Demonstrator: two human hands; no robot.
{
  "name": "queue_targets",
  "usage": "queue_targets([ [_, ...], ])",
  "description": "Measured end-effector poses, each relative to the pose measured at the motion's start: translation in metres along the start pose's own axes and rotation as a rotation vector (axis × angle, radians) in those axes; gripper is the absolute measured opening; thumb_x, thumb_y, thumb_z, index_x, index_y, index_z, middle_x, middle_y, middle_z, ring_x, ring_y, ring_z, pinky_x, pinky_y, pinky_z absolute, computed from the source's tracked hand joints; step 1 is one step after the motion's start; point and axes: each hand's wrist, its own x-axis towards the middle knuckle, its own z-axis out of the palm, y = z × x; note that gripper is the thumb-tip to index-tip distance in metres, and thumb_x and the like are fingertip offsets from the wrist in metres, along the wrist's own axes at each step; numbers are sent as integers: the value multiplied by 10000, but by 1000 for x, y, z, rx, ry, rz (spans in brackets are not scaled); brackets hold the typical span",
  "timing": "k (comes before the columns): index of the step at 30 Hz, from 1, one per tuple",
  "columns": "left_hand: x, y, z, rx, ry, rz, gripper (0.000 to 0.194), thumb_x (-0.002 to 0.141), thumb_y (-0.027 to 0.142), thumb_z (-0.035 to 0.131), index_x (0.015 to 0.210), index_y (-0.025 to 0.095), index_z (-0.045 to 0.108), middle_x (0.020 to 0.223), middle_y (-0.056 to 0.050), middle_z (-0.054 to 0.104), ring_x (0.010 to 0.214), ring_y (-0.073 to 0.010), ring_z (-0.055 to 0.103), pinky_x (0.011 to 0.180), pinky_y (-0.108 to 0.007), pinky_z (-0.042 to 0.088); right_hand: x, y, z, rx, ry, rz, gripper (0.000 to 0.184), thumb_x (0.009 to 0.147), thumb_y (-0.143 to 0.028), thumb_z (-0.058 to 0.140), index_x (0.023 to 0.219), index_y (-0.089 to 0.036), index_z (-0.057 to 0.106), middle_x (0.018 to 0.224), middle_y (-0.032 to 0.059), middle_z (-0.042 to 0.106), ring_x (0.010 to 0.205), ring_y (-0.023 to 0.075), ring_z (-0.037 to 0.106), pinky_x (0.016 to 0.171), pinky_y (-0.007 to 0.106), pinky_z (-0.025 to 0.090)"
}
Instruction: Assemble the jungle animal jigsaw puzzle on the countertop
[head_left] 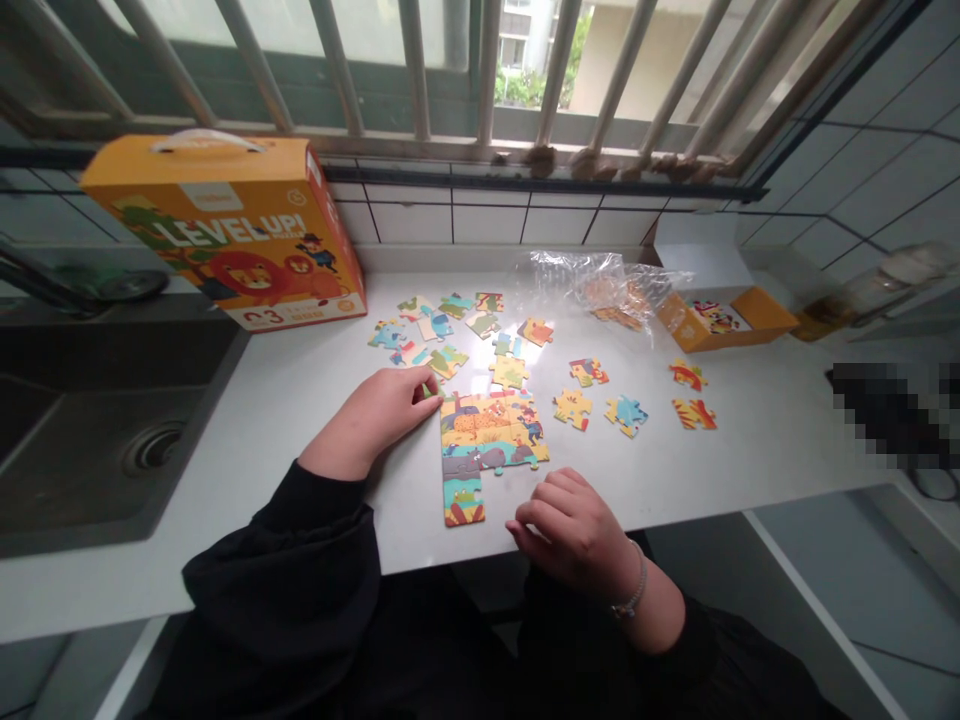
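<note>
Puzzle pieces [487, 435] are lying joined in a block on the white counter [300, 500], with a narrow strip of the block reaching toward the counter's front edge. The scene on them is showing a hippo and other animals. The left hand [371, 422] is resting beside the block's upper left corner, its fingers close together and nearly straight, with the fingertips [429, 384] touching a small green piece at that corner. The right hand [570, 532] is curling into a narrow, loose shape just below the block, its fingers [536, 510] bent inward. It is not showing anything held, though the fingers could hide something small. A beaded bracelet [632, 595] is circling the right wrist, and black sleeves [285, 585] are covering both forearms.

Loose pieces [586, 372] are lying scattered above and to the right of the block. Farther back, a clear plastic bag [600, 285] is holding more pieces, and a small orange tray [724, 320] is sitting open beside it. An orange box [225, 230] with a white handle is standing at the counter's back left, displaying "LEVEL UP!" in large letters, a lion, and "03" near its base; its smaller print is too blurred to read. A steel sink [97, 440] is set into the counter at left, below a barred window [480, 75].
</note>
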Motion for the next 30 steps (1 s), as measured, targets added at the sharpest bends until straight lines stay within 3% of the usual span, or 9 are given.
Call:
queue_targets([
  [6, 1, 0, 1, -5, -7, -16, 146, 960, 376, 702, 932, 242, 752, 806, -25, 763, 737, -220, 663, 681, -341, 405, -4, 6, 6, -11, 45, 122, 195, 1106, -228, 606, 912, -250, 618, 786, 27, 632, 733, 207, 562, 700, 377, 432],
  [30, 4, -3, 2, -7, -23, -29, 162, 956, 386, 687, 957, 239, 754, 817, -21, 766, 746, -218, 679, 681, -337, 415, -10, 8, 13, -54, 22, 159, 224, 1120, -256, 597, 898, -244, 620, 760, 16, 629, 711, 193, 559, 693, 367, 396],
])
